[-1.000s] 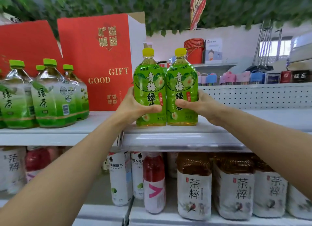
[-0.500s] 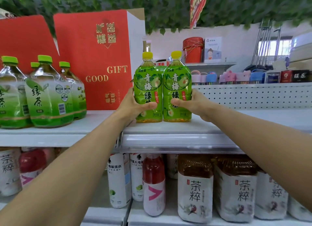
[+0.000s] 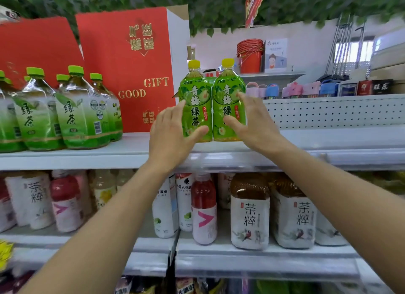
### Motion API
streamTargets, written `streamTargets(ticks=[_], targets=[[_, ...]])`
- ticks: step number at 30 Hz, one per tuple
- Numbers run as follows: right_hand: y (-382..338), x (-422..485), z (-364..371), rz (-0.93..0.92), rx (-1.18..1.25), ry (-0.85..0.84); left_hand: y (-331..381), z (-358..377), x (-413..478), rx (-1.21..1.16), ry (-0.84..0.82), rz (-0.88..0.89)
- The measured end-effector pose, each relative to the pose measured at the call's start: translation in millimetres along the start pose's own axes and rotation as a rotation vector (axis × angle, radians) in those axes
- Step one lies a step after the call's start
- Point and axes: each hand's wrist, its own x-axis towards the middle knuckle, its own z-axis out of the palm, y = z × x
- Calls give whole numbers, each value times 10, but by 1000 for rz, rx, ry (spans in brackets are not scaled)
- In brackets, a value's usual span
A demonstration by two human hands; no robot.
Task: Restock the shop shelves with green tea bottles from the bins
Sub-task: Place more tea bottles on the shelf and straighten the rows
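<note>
Two yellow-capped green tea bottles stand upright on the upper shelf (image 3: 328, 140), side by side and touching, close to its front edge. The left green tea bottle (image 3: 195, 109) and the right green tea bottle (image 3: 226, 96) both show their green labels to the front.

The left hand (image 3: 171, 138) sits at 8 o'clock from the pair. Its grip is slack, with the fingers straight and spread along the outer side of the left bottle and the thumb lying across the lower front of the label. Nothing is curled round the bottle, and I cannot tell whether the skin touches the plastic. The right hand (image 3: 256, 127) sits at 4 o'clock from the pair. Its grip is wide open, with the fingers stretched up beside the right bottle's shoulder and the thumb pointing inward over the lower label. It holds nothing.

At 9 o'clock from the pair, a group of larger green-capped bottles (image 3: 81, 118) stands at the same level, well apart from it. At 10 o'clock, just beside and behind the left bottle, stands a red gift box (image 3: 131, 74) with gold lettering. At 3 o'clock a white pegboard panel (image 3: 328, 111) backs the shelf. At 1 o'clock, farther back, is a stack of red buckets (image 3: 249, 54). At 6 o'clock the lower shelf (image 3: 263, 256) carries brown tea bottles (image 3: 249, 212) with white labels and a red drink bottle (image 3: 203, 208). Leafy greenery (image 3: 219, 6) hangs at 12 o'clock.
</note>
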Motion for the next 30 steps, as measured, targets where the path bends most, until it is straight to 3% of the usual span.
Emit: streamTargets(ticks=[5,10,23,30], targets=[[-147,-939,-103,-187,-105,132,41,-122,-907,17,109,146],[-156,-1910,28,-221,-150,137,-29,-74,-1718,15,118,182],[564,-4133,272,63,-232,-313,96,741,-3721,-98,-486,10],[1467,-5395,113,323,-190,-559,668,1498,-4947,-248,-816,-262]])
